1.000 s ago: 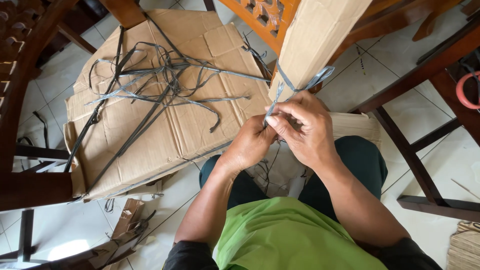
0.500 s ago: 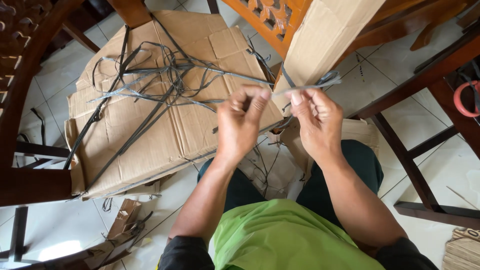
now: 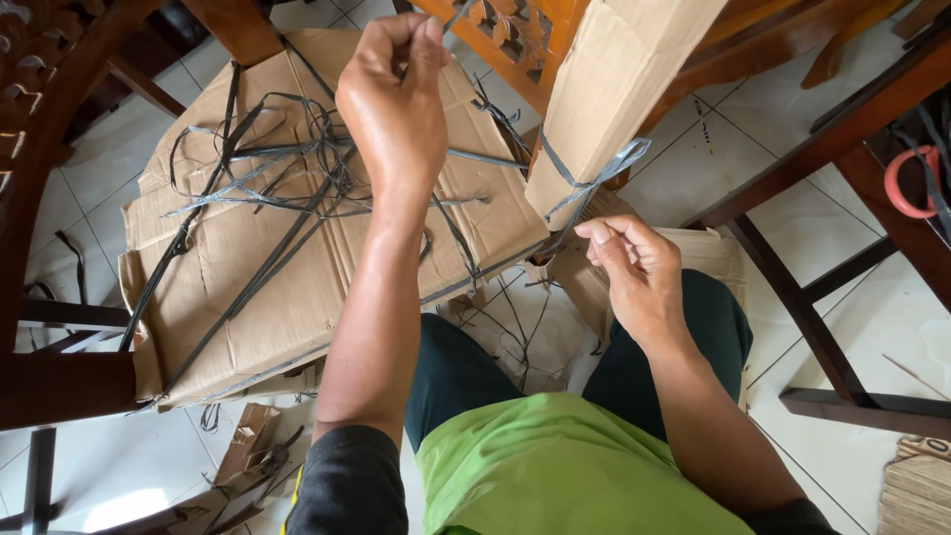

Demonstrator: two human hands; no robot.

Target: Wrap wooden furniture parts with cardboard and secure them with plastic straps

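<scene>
The left hand [image 3: 394,99] is raised, its thumb and fingers pinched on a thin grey strap [image 3: 594,178] that runs out of the top of the picture. The right hand [image 3: 639,272] sits lower, fingers loosely curled and holding nothing clearly, just below the strap's knot on the cardboard-wrapped leg [image 3: 619,89]. More straps [image 3: 287,168] lie tangled on flattened cardboard [image 3: 258,287] on the floor.
</scene>
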